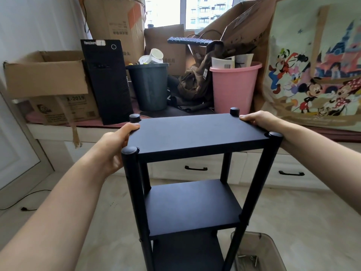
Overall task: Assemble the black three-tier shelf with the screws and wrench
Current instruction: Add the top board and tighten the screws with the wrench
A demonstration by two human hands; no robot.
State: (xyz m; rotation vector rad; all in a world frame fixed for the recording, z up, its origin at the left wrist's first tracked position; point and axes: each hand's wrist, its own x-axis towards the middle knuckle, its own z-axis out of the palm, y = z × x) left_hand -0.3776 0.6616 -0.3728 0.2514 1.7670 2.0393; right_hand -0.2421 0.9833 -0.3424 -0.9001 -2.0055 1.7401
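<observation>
Head view: left hand, right hand gripping shelf.

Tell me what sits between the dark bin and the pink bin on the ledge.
In the head view, a crumpled brown bag or garment slumps between the dark bin and the pink bin, with dark fabric beneath it.

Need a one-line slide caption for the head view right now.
Left hand and right hand grip the top board of the upright black three-tier shelf.
</observation>
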